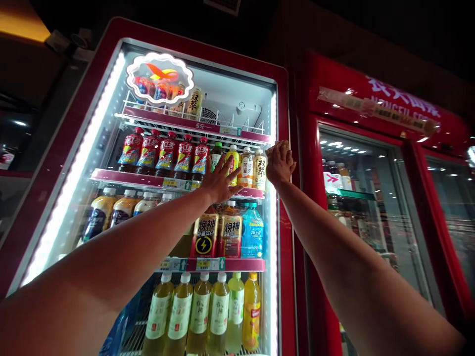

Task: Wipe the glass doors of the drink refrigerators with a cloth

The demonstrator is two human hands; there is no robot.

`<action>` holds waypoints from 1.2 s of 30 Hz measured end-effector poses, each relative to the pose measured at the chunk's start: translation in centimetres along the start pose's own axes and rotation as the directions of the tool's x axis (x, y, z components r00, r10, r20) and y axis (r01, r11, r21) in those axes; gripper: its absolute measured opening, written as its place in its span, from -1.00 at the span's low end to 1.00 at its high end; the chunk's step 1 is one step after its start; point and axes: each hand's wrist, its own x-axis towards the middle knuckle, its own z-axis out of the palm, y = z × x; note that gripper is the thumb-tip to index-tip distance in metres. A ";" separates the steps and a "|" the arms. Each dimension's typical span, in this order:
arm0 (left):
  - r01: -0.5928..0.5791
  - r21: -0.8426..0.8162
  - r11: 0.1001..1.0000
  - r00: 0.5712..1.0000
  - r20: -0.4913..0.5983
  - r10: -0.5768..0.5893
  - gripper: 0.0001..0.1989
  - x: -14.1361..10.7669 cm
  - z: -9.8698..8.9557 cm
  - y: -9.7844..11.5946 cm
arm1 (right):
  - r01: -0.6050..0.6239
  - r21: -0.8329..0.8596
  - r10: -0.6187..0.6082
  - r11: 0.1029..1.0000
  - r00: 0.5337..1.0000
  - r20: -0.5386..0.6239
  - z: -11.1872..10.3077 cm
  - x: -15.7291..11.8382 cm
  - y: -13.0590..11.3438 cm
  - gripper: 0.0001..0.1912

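Note:
My left hand (218, 182) is spread out against the glass door of a lit drinks fridge (287, 237), in front of the second shelf of bottles. Between the fingers of that hand I see no object. My right hand (281, 165) presses a crumpled brownish cloth (276, 146) on the door's right edge, beside the white light strip. Its fingers bend over the cloth and hide part of it. Behind the glass, near my hands, stand red-capped tea bottles (168, 153) and a cream bottle (259, 170).
Lower shelves hold dark-labelled energy drink bottles (205, 236), a blue bottle (252, 232) and pale green tea bottles (179, 309). A glowing scalloped sign (160, 56) is at the door's upper left. Another red fridge (313, 148) with glass doors stands to the right.

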 end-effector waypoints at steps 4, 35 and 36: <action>-0.009 0.022 1.000 0.999 -0.042 0.010 -0.30 -0.4 0.7 0.3 | 0.281 -0.073 -0.279 0.957 0.960 0.031 1.1 -3.8 -0.7 -0.38; -0.236 0.061 0.970 0.970 0.072 0.232 -0.37 -6.7 -0.3 -4.9 | 0.079 0.063 -0.078 0.995 0.997 -0.021 2.8 -6.3 -4.0 -0.39; -0.236 0.060 0.970 0.971 0.061 0.233 -0.38 -6.8 -0.2 -5.2 | 0.182 0.052 -0.183 0.982 0.983 0.009 3.1 -6.8 -5.0 -0.40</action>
